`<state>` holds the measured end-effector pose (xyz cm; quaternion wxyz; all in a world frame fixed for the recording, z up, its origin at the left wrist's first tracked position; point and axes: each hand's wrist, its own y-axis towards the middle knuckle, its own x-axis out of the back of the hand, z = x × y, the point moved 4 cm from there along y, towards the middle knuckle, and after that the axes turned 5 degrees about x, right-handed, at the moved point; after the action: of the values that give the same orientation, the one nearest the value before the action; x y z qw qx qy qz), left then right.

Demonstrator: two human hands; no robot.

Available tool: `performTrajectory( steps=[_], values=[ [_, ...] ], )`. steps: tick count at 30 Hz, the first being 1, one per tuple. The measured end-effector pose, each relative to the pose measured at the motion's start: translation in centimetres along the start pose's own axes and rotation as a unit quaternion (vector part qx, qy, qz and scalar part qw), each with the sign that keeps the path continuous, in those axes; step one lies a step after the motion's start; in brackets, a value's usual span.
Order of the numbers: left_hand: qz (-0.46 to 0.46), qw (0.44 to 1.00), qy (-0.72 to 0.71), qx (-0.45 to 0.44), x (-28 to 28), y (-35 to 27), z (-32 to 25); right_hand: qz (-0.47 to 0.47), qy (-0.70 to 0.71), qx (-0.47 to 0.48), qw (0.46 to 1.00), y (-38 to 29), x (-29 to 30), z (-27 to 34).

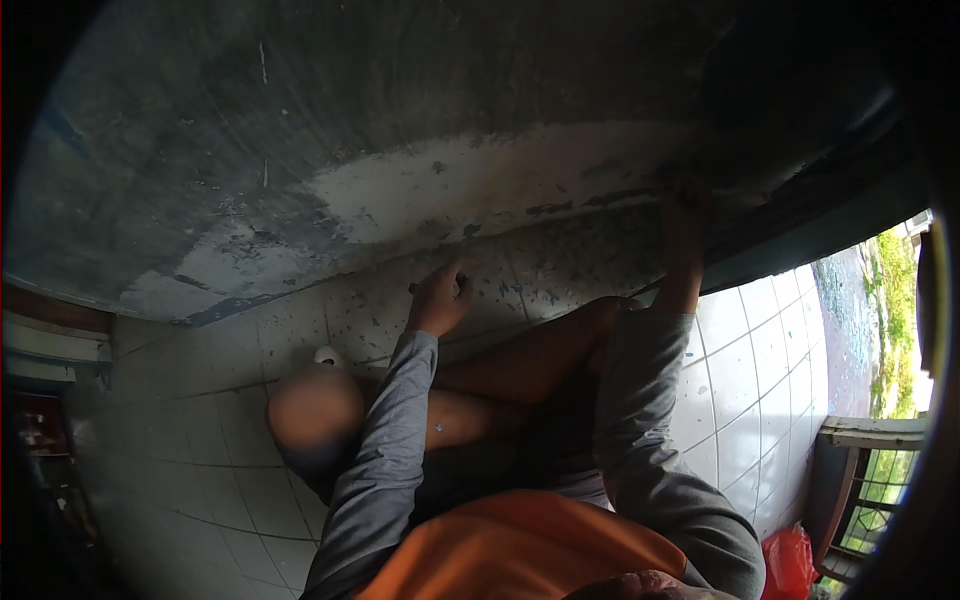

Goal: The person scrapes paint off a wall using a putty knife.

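Note:
My left hand [441, 298] is over the tiled floor [360, 319], close to the foot of a wall [420, 187]. Its fingers are curled, and a small dark bit shows beside them; whether it is held I cannot tell. Deep in shadow, my right hand [684, 214] reaches to the wall's lower edge at the right. What its fingers grip or touch is too dark to see. Dark grey paint covers the wall's upper part, while pale bare patches [420, 187] with ragged edges run along the bottom. Loose paint flakes [512, 289] are scattered on the tiles below.
My bent legs [480, 420] lie between my arms. A small white object [327, 355] sits on the floor by my left knee. At the right are a bright opening to the outside, a barred window [874, 495] and a red plastic bag [787, 559].

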<state>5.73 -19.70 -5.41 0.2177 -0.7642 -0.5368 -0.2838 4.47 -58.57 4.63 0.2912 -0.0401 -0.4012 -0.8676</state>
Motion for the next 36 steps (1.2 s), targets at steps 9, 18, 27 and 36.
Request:
performTrajectory(
  steps=[9, 18, 27, 36],
  values=[
    [-0.019, 1.000, 0.016, -0.017, -0.7, -0.2, 1.4, 0.013, -0.051, -0.009, 0.999, -0.5, -0.9, 1.5],
    [0.011, 1.000, 0.001, -0.006, -0.8, -0.3, 0.1, -0.013, -0.115, 0.079, 0.990, -0.5, -1.1, -1.2],
    [-0.012, 1.000, -0.014, -0.023, -0.2, 0.2, 0.4, -0.004, -0.144, 0.111, 0.983, -1.9, -2.2, 3.9],
    [-0.003, 1.000, 0.014, -0.007, -0.4, 0.3, 1.5, -0.042, -0.081, 0.092, 0.992, -2.0, -2.7, 4.0]
  ],
)
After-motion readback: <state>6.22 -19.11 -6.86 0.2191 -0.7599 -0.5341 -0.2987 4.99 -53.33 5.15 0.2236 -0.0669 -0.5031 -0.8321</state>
